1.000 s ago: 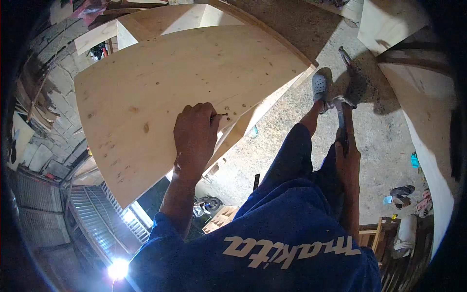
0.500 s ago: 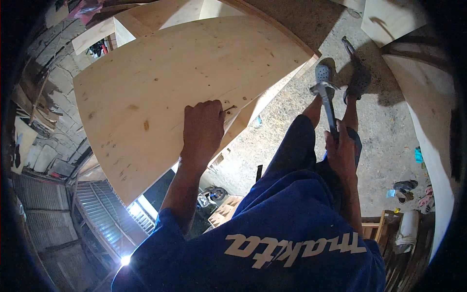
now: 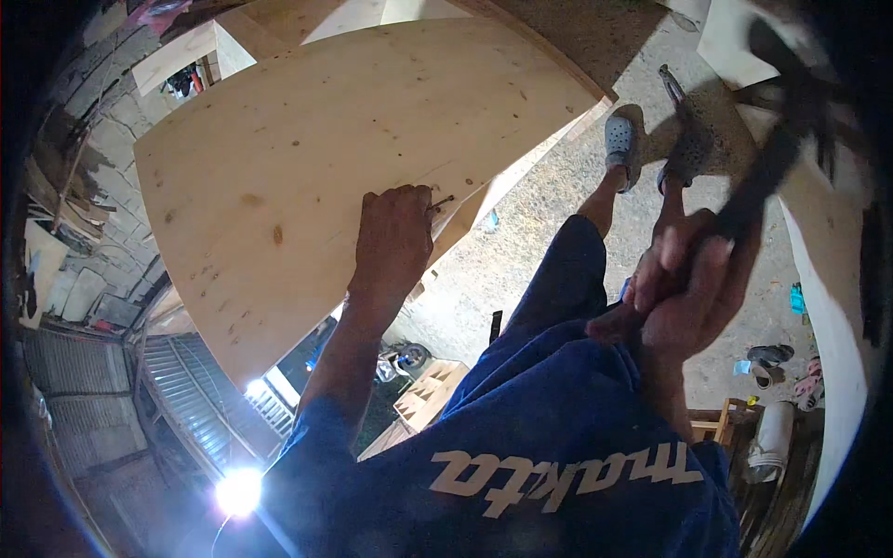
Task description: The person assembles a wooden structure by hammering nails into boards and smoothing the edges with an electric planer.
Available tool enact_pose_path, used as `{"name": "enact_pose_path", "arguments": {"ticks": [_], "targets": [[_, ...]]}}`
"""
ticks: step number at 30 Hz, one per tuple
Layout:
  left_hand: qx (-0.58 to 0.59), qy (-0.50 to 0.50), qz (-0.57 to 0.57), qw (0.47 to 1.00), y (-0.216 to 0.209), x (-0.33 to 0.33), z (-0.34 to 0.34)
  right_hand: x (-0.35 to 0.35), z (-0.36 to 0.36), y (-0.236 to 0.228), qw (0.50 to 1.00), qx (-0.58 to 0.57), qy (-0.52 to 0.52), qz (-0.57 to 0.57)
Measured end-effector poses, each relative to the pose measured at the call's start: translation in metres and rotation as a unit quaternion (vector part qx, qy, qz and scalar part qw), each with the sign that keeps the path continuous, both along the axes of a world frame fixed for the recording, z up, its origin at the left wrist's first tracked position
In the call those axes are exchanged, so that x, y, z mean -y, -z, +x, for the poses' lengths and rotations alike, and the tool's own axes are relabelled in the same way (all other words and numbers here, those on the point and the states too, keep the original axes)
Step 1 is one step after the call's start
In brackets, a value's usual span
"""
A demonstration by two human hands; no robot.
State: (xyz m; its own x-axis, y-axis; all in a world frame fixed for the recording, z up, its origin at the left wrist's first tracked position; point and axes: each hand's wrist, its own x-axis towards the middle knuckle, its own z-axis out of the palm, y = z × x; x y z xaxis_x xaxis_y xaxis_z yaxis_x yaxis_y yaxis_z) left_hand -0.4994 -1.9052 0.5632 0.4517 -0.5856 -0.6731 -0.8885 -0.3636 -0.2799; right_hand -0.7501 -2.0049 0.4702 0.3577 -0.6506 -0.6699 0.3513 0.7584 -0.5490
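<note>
My left hand point(image 3: 396, 237) is closed and rests on a large plywood panel point(image 3: 316, 158), near the panel's right edge. Between its fingers is a nail point(image 3: 444, 201), whose end sticks out toward the right; the rest is covered by the fingers. My right hand point(image 3: 693, 288), somewhat smeared by motion, grips the handle of a hammer point(image 3: 765, 172). The hammer is raised off to the right, its head up and away from the panel, dark and blurred.
More plywood framing point(image 3: 270, 33) lies behind the panel. My clog-shod feet point(image 3: 621, 144) stand on the concrete floor point(image 3: 539, 232). A pale board point(image 3: 833, 279) rises on the right, with loose footwear point(image 3: 770, 355) near it. A bright lamp point(image 3: 239, 491) shines at lower left.
The hammer has swung up and to the right, from in front of my legs to high beside the right board. My left hand stays at the nail on the panel.
</note>
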Motion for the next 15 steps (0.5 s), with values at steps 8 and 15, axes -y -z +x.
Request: {"name": "enact_pose_path", "arguments": {"ticks": [8,15], "targets": [[-0.035,-0.042,-0.005,0.999,0.004,-0.005,0.009,-0.068,0.036,0.016,0.906,0.087,-0.378,-0.169],[-0.011,-0.007,-0.017,1.000,0.000,0.012,-0.001,-0.052,0.011,0.039,0.847,0.432,0.186,0.247]]}}
